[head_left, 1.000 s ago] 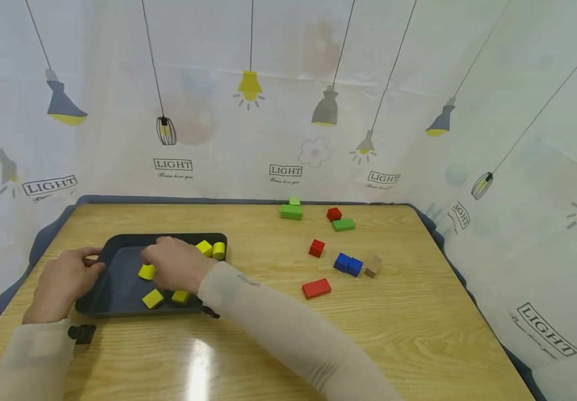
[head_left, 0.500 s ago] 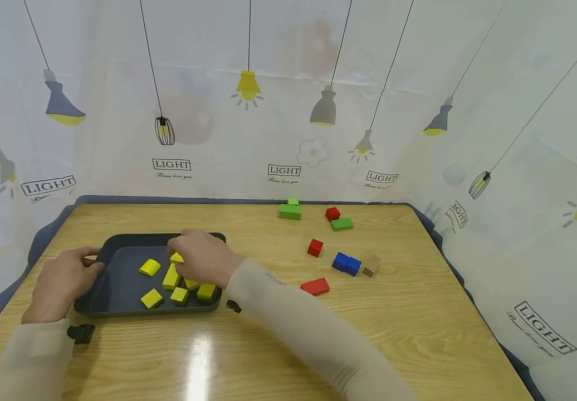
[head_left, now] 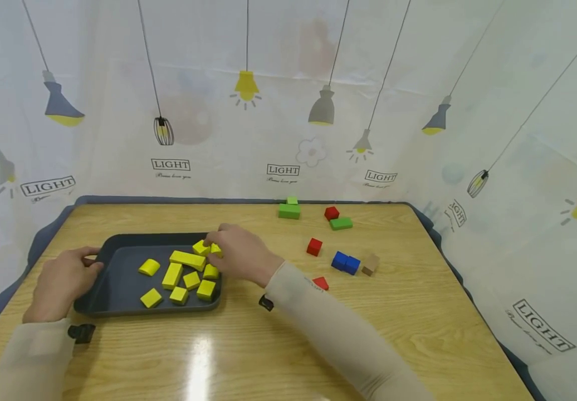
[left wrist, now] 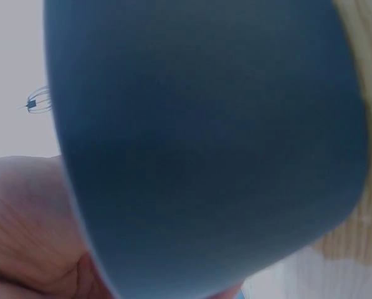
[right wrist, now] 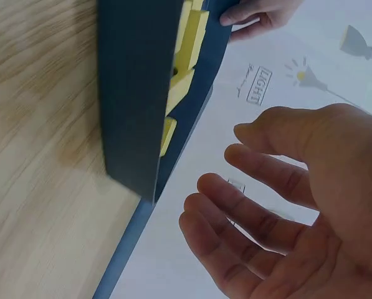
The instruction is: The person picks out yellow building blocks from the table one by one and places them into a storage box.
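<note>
My left hand (head_left: 68,278) grips the left end of a dark shallow tray (head_left: 113,289), which stands on the table. Several yellow blocks lie in the tray, mostly in its right half, among them a long block (head_left: 188,260) and a curved-top block (head_left: 149,267). Over the tray's right rim hovers my right hand (head_left: 240,253), partly covering yellow blocks at the far right corner. In the right wrist view its fingers (right wrist: 235,205) are loosely bent, thumb apart from the long fingers, with nothing between them. The tray's outer wall (left wrist: 204,137) fills the left wrist view.
On the table's right half lie loose blocks: green blocks (head_left: 289,211) at the back edge, red cubes (head_left: 314,247), a blue pair (head_left: 346,263) and a wooden-coloured block (head_left: 370,264). My right sleeve partly covers a red block (head_left: 321,283). A printed curtain (head_left: 228,133) hangs behind the table.
My right hand has moved right, from over the tray's middle to its right rim, uncovering yellow blocks there. My left hand and the tray have stayed in place.
</note>
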Available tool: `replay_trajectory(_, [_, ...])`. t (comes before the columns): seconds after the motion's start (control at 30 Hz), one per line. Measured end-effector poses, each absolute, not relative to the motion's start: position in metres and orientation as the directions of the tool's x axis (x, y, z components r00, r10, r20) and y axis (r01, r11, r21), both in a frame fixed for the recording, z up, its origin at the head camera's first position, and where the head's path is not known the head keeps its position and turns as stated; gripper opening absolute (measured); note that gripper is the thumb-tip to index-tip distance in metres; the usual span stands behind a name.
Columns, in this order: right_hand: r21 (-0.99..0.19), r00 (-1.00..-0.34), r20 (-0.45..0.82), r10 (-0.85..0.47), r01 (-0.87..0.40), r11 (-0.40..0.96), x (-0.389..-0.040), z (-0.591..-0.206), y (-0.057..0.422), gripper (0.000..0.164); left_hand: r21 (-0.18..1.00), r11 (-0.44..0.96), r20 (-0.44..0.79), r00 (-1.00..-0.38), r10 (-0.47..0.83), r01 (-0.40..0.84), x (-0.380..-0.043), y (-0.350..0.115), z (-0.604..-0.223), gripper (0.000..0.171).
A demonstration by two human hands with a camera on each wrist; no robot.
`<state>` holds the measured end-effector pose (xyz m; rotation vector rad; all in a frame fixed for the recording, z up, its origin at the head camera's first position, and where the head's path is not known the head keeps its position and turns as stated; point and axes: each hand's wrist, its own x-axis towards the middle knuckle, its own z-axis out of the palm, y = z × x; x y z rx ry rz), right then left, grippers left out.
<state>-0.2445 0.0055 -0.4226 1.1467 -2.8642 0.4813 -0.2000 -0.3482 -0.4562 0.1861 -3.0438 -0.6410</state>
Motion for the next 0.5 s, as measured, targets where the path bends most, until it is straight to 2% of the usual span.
replay_trajectory(0.3, [-0.259,-0.753,0.212,-0.622,-0.658,0.707,-0.243,-0.428,0.051,0.027,0.397,0.909,-0.01,-0.991,-0.132,-0.125,-0.2,-0.347,-0.456,0.046])
replay_trajectory(0.5, [-0.256,-0.785,0.217,-0.58,-0.619,0.742,-0.243,-0.43,0.087,0.027,0.388,0.91,-0.017,-0.988,-0.153,-0.148,-0.2,-0.344,-0.456,0.046])
